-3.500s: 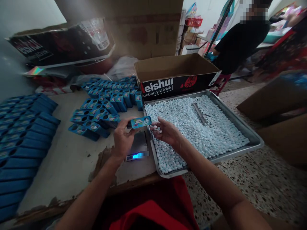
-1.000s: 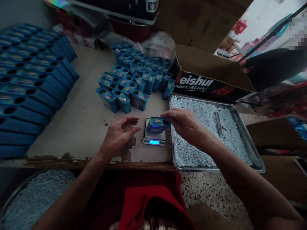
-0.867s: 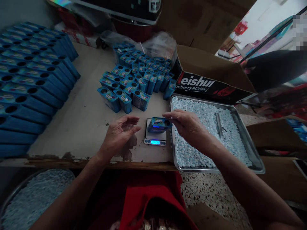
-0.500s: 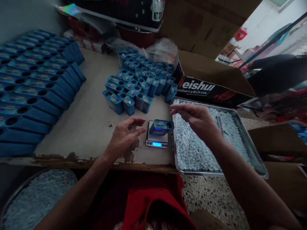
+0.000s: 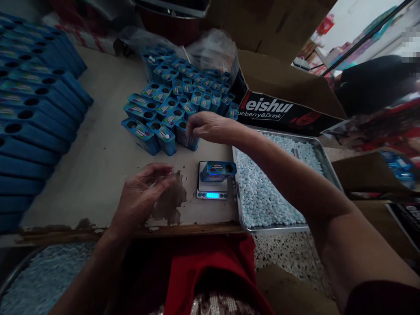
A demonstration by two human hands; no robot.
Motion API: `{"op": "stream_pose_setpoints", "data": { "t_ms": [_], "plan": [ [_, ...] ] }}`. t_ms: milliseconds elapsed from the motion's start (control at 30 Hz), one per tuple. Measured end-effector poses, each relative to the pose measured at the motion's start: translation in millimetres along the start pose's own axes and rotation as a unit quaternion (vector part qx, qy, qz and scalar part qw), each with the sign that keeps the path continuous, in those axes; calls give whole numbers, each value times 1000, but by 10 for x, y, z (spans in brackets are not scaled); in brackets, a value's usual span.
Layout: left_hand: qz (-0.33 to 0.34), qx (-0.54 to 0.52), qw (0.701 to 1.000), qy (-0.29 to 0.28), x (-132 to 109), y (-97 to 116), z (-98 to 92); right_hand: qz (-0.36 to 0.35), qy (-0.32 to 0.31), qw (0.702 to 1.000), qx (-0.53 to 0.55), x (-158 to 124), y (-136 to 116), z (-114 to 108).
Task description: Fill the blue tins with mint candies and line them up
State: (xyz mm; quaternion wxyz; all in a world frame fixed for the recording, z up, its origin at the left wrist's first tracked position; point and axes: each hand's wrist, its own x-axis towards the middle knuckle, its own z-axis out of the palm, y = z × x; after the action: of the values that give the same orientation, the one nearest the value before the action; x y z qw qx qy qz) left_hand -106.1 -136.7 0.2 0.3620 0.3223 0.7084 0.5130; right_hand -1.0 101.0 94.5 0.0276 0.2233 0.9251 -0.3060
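My right hand (image 5: 208, 126) reaches across to the front of a cluster of small blue containers. Its fingers are bent over the top of the front-right blue container (image 5: 184, 136), which stands upright and is partly hidden by the hand. My left hand (image 5: 144, 188) hovers over the table, left of the scale, with thumb and fingers apart and nothing in them. A blue container with printed label (image 5: 219, 171) and a round hole in its top stands on a small digital scale (image 5: 212, 188). The scale's display glows blue; its digits are too blurred to read.
A metal tray (image 5: 278, 228) of pale blue-white candies lies to the right, beside a black open carton (image 5: 272, 107). Rows of blue containers (image 5: 42, 127) line the left. A basin of candies (image 5: 49, 275) sits below the table edge (image 5: 131, 232). A person is at the far right.
My right hand has moved from over the tray, left and away, to the front of the container cluster. My left hand has drawn back leftward from the scale. The view has shifted slightly.
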Motion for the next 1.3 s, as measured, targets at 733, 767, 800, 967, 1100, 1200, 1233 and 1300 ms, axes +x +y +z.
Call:
{"op": "stream_pose_setpoints", "data": {
  "t_ms": [733,767,800,967,1100,1200,1233,1300],
  "plan": [
    [279,189,936,-102,263,388,1011,41,290,918,266,-1128,400,170],
    [283,193,934,-99,254,389,1000,45,298,913,276,-1034,411,148],
    [283,201,933,-99,248,386,961,42,298,912,278,-921,414,143],
    [277,253,925,-67,236,353,472,-1,218,974,60,-270,280,322],
    [280,312,908,-18,191,347,19,38,166,966,-193,36,30,417],
    [271,364,891,10,145,303,-239,65,133,954,-261,141,-121,408],
    [264,375,888,17,135,273,-309,71,118,953,-269,165,-152,399],
    [240,368,898,24,126,196,-426,86,88,954,-275,186,-180,374]
  ]
}}
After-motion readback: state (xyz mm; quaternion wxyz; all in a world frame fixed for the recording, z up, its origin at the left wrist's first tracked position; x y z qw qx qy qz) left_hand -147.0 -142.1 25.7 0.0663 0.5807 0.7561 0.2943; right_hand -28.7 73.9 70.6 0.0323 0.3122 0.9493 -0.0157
